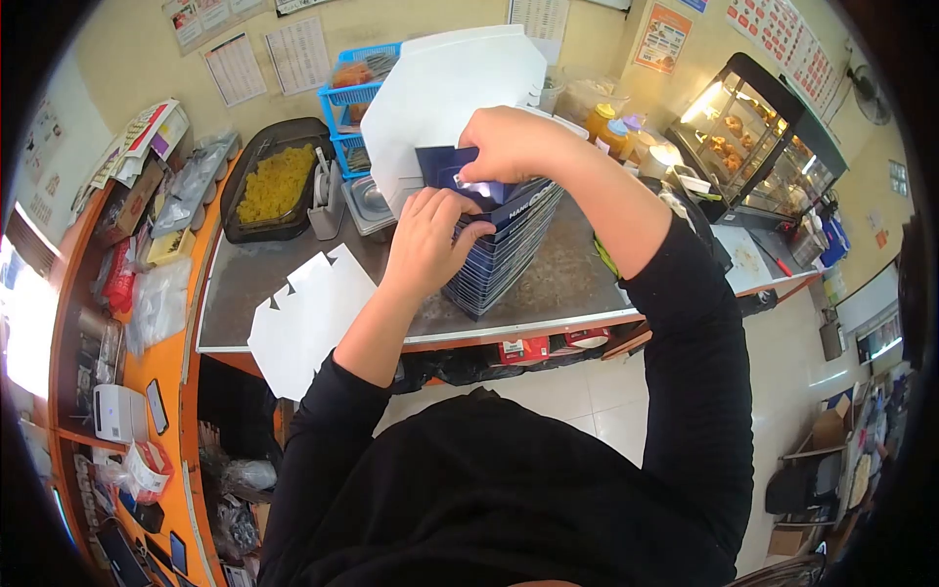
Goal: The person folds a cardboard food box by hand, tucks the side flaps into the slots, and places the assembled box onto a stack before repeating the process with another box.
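On the metal counter stands a tall stack of dark blue printed cardboard boxes [499, 259]. At its top is a partly folded cardboard box [455, 83], with a broad white panel standing up and dark blue flaps near my hands. My right hand [514, 147] reaches over from the right, its thumb and fingers closed on a blue flap. My left hand [427, 233] is closed at the near left edge of the same box, thumb toward the stack. The folds between my hands are partly hidden. Left of the stack, a flat white cardboard blank [311, 318] overhangs the counter's front edge.
A black tray of yellow food [279, 186] sits at the back left, beside a grey utensil holder [328, 205]. Blue baskets [337, 96] stand behind the white panel. Sauce bottles [611, 137] and a lit food warmer [748, 132] are at the right.
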`<state>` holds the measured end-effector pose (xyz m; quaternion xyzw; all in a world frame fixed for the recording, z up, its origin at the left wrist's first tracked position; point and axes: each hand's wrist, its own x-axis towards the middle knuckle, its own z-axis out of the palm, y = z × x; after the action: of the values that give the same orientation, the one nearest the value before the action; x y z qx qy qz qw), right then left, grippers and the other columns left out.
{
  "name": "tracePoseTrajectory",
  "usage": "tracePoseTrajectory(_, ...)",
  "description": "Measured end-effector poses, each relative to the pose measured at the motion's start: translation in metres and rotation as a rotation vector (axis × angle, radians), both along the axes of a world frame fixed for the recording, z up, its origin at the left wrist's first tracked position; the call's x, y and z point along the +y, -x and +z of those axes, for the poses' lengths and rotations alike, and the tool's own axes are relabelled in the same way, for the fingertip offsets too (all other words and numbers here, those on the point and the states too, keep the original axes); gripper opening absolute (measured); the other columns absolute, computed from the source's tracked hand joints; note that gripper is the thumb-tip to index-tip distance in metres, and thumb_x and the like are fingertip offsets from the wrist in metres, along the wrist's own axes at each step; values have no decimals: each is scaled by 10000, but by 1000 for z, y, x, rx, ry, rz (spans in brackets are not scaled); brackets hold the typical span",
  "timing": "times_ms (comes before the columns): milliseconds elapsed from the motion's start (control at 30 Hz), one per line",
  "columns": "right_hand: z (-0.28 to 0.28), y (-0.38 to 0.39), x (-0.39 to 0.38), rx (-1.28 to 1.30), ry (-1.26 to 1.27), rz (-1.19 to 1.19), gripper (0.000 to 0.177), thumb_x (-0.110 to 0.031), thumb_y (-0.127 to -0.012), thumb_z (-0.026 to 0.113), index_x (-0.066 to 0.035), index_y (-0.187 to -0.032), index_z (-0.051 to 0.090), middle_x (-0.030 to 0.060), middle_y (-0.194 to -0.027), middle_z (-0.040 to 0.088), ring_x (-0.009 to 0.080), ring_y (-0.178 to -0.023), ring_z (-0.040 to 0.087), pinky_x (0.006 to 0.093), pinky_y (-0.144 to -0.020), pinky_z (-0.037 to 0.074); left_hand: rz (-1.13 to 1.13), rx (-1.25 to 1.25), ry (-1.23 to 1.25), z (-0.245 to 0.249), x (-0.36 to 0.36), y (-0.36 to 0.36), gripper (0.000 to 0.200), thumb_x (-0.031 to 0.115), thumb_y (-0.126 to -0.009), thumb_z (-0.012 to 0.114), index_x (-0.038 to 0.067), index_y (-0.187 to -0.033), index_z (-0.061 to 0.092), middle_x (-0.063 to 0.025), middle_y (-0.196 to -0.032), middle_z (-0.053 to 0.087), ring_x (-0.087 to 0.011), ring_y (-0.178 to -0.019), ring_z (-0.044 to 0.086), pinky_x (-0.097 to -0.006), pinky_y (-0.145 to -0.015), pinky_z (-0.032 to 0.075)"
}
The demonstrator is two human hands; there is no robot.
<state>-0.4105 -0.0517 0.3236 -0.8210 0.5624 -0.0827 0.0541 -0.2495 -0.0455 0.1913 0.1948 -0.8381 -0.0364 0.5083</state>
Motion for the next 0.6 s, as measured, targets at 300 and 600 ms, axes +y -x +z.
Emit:
tracePoseTrajectory(300,-34,-18,22,61,128,-140,304,-311,-864,595,-25,-860,700,207,-798,677,384,-777,659,459,-702,522,-58,77,-80,-9,-5,9,111,87,-735,727,96,-805,641,-13,-838,619,-243,-855,534,-361,-813,375)
tracePoseTrajectory(600,-40,-26,43,-39,69,-181,550,-504,-925,449,-27,-821,703,207,-758,676,392,-764,659,462,-713,517,-41,92,0,-25,-17,12,217,-27,-701,650,81,-889,634,-52,-931,627,-296,-927,548,-422,-848,377)
